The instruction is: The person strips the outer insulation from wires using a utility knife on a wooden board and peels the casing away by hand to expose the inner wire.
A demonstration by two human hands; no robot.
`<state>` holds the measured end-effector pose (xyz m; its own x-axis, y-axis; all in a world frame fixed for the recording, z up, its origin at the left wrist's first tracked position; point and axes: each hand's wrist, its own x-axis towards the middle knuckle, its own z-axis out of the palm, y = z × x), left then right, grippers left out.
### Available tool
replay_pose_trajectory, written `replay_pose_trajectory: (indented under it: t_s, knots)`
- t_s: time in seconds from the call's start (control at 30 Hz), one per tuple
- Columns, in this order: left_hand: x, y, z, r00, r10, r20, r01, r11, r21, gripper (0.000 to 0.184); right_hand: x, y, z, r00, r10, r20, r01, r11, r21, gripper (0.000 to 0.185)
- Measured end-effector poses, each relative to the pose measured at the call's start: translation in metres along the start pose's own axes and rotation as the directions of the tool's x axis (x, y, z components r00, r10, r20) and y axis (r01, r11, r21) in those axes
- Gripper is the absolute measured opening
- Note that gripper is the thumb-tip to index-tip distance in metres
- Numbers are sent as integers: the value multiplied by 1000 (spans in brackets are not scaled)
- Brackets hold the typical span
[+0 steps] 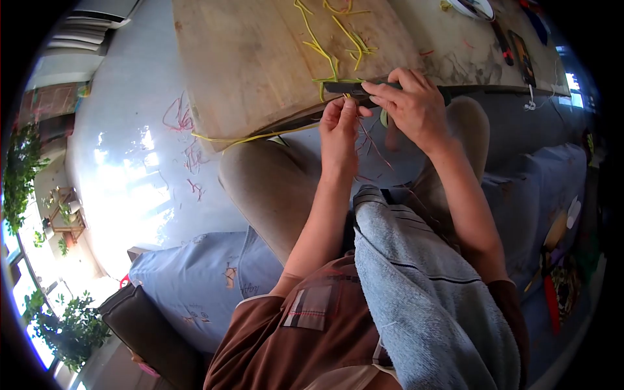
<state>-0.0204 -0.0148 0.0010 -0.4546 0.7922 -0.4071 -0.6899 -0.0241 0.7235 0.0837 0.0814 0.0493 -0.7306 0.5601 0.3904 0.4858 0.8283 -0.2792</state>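
Near the board's front edge my left hand (338,133) is closed in a pinch, with the short ends of thin yellow strands (348,96) showing at its fingertips. My right hand (411,107) is just to the right, its fingers closed on a dark flat bar (343,88) lying along the edge; the bar's exact kind is unclear. Yellow wires (317,47) lie loose on the wooden board (240,58) beyond my hands. Thin reddish strands (374,140) hang below my left hand.
A long yellow wire (250,138) runs along the board's left front edge. Reddish scraps (179,116) lie on the floor. A phone (520,58) with a white cable and a dark-red handled tool (502,42) lie at the right. A blue towel (416,279) hangs down my front.
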Motion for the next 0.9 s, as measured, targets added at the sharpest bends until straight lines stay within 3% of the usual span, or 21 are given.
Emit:
replay_pose_trajectory:
  t_s: [0.1,0.3,0.53,0.63,0.73,0.83,0.9]
  knots:
    - [0,3,-7,983,-109,147,133,977,-169,12,0,3,-2,999,14,46,-15,1000,18,19]
    - [-1,0,3,987,-145,70,153,978,-142,16,1,8,-12,996,-19,82,18,1000,12,18]
    - [-2,-12,13,997,-71,31,75,984,-162,16,-8,8,-9,999,-9,34,10,1000,-29,22]
    - [-4,-6,15,992,-120,42,125,978,-166,17,-10,13,-5,1000,8,27,-7,1000,-8,23]
    - [1,-1,8,963,-205,175,241,945,-219,17,-10,15,-6,999,26,31,-26,1000,-3,24]
    - [4,-1,6,966,-183,182,206,972,-115,17,-11,16,-10,1000,17,22,-17,1000,0,24]
    - [-6,-1,10,983,-150,104,150,989,5,16,-18,19,-6,1000,9,11,-10,1000,12,24]
